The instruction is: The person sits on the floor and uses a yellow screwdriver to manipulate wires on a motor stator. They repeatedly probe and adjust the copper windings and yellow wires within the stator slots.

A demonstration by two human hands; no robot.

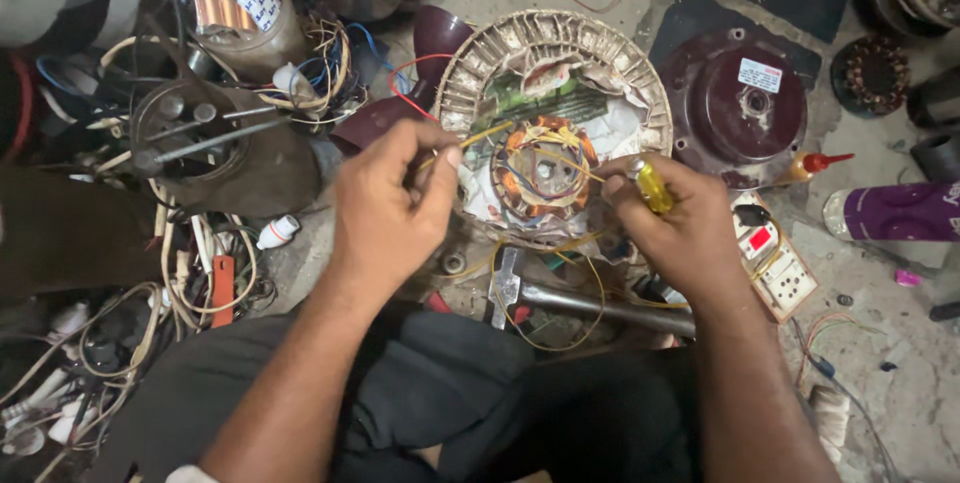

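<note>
Black cloth of the person's trousers fills the near edge, with both forearms reaching out over it. Just beyond the knees a hammer (pixel 507 286) lies on the floor (pixel 890 383), its metal handle running off to the right under loose yellow wire.

The left hand (pixel 392 205) has its fingers (pixel 440 165) pinched shut on a yellow wire (pixel 478 136) that leads into the middle of the work. The right hand (pixel 672 218) is closed around a yellow-handled screwdriver (pixel 650 186), its tip hidden towards the windings.

Between and just beyond the hands sits the fan stator (pixel 543 168), its copper coils wrapped and tied, resting inside a round slotted motor housing (pixel 480 63) lined with paper. By the look of it the coils are already wound and seated, while the leads are loose and unrouted, and the housing is open, so dressing the wires and closing up remain.

To the right lie a white switch board (pixel 785 278), a small glue bottle (pixel 812 165) and a purple spray can (pixel 900 211). Farther back rests the maroon motor cover (pixel 738 103), off and well apart. Tangled cables and motor parts crowd the far left.
</note>
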